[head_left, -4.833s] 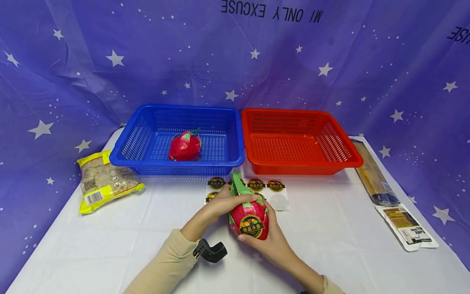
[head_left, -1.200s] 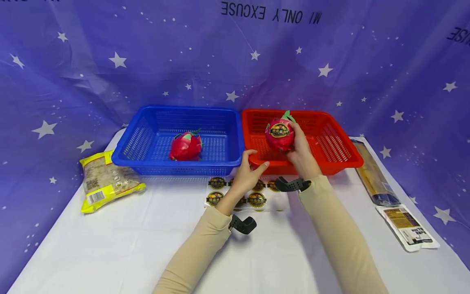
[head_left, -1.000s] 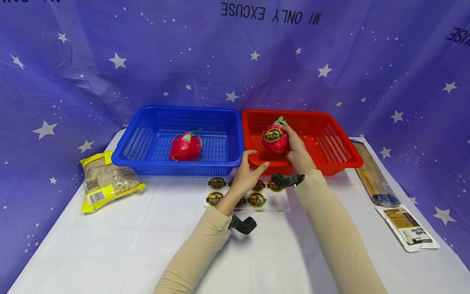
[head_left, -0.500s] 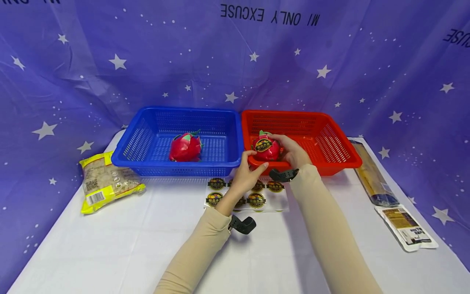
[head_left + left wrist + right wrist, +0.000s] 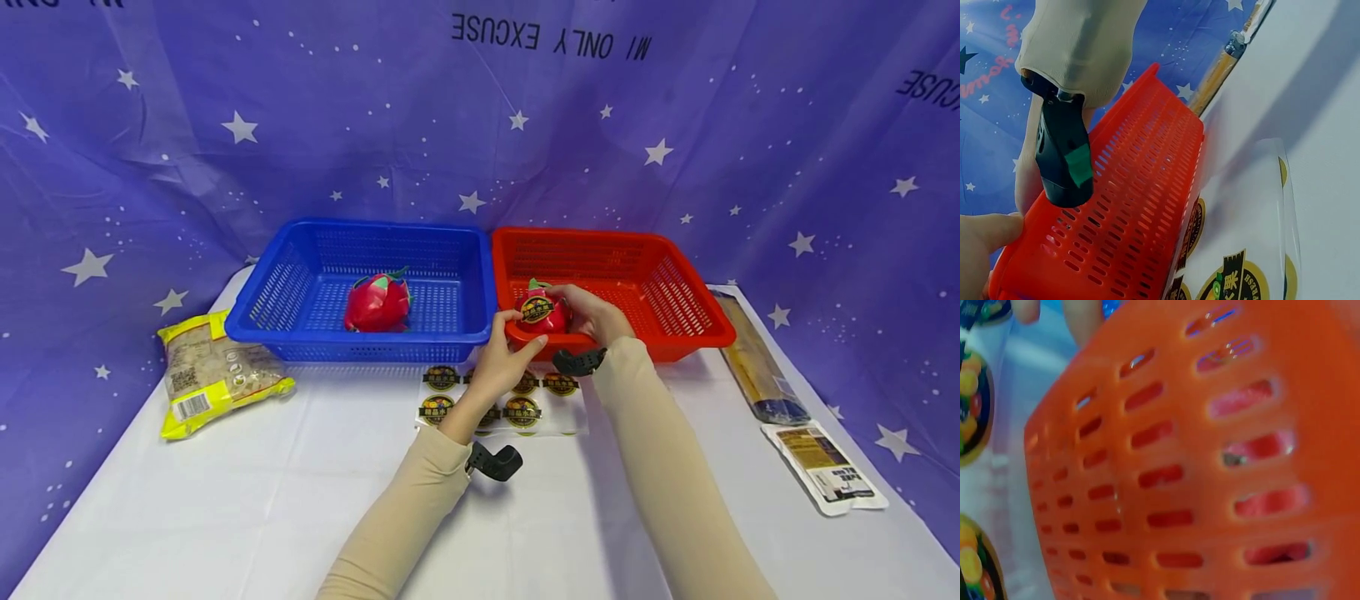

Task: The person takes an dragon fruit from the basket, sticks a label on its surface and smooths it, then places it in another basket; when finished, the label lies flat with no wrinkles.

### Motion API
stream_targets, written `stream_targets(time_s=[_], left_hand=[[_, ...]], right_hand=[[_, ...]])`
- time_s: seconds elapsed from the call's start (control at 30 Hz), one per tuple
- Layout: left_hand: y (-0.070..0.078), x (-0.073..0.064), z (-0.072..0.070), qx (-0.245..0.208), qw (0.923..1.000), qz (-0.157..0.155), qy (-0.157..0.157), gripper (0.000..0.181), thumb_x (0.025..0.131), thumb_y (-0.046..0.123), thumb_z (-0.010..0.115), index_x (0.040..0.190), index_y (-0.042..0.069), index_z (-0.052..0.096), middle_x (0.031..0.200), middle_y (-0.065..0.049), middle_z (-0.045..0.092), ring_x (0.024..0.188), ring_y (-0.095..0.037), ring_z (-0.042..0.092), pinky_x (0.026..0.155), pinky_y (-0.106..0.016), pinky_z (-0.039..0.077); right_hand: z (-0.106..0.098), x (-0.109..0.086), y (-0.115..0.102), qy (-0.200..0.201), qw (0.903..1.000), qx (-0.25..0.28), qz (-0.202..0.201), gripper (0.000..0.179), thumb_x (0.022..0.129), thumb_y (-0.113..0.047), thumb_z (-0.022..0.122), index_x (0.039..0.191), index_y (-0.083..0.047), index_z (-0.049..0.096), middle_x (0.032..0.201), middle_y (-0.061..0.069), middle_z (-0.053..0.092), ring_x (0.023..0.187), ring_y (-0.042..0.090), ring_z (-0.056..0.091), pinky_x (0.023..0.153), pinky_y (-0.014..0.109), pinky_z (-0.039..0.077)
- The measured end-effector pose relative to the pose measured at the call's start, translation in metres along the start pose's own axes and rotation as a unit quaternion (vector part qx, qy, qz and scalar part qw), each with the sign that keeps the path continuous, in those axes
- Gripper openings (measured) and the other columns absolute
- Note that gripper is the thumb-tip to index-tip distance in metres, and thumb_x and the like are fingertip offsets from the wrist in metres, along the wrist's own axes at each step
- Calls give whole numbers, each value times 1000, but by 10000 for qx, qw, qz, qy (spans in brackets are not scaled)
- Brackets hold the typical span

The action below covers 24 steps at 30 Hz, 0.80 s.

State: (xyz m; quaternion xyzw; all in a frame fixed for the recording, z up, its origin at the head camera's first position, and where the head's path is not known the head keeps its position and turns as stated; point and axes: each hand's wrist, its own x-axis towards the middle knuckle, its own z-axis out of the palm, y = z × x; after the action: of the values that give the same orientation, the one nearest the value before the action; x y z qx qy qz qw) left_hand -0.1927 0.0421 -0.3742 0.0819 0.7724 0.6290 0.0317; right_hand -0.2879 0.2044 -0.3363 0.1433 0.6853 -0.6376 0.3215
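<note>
A pink-red dragon fruit point(image 5: 557, 320) with green leaf tips sits low in the near left corner of the red basket point(image 5: 667, 343). Its front bears a round black-and-gold sticker point(image 5: 537, 310). My right hand point(image 5: 598, 317) holds this fruit from its right side, fingers over the top; the palm side is hidden. With thumb outside and fingers over the edge, my left hand point(image 5: 501, 360) grips the basket's near left rim. The left wrist view shows the thumb point(image 5: 997, 231) against the red rim. Through the slots in the right wrist view, pinkish-red patches show.
A blue basket point(image 5: 360, 340) stands touching or close to the red one, with another dragon fruit point(image 5: 377, 303) inside. The sticker sheet point(image 5: 555, 417) lies in front. A yellow-edged bag point(image 5: 225, 375) is at left; a long brown pack point(image 5: 761, 362) and a white pouch point(image 5: 825, 471) lie at right.
Earlier, both hands held the stickered dragon fruit above the table. The right hand has since carried it over the red basket and lowered it leftward inside; the left hand took the rim.
</note>
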Motion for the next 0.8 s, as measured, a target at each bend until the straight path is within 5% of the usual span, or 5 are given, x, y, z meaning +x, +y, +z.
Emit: stream_targets(time_s=[0.23,0.33,0.6,0.8], left_hand=[[0,0,0,58,9999,-63,58,53,84,39,61,127,24,34,115,-10,57,74,-15,55,58,-22,42],[1,0,0,49,10000,-49,71,52,84,39,61,126,24,34,119,-10,56,82,-16,56,63,-22,43],[1,0,1,34,10000,-84,24,53,84,39,61,127,22,33,111,-11,59,66,-13,54,56,-23,43],[0,1,2,-49,10000,-73,44,53,84,37,61,127,22,34,115,-11,58,78,-18,59,59,-22,44]], right_hand=[[0,-1,0,293,9893,-1409,-258,53,93,-49,32,120,-5,44,91,1,58,72,10,61,68,24,53],[0,0,0,435,9863,-1528,-441,50,93,-49,31,113,-6,48,84,-1,59,69,9,59,65,23,51],[3,-2,1,489,9834,-1697,-419,81,85,-70,21,133,-7,36,124,11,47,103,21,54,96,38,44],[6,-3,0,863,9724,-2113,-493,85,83,-72,13,129,-6,41,119,12,49,94,19,57,92,37,46]])
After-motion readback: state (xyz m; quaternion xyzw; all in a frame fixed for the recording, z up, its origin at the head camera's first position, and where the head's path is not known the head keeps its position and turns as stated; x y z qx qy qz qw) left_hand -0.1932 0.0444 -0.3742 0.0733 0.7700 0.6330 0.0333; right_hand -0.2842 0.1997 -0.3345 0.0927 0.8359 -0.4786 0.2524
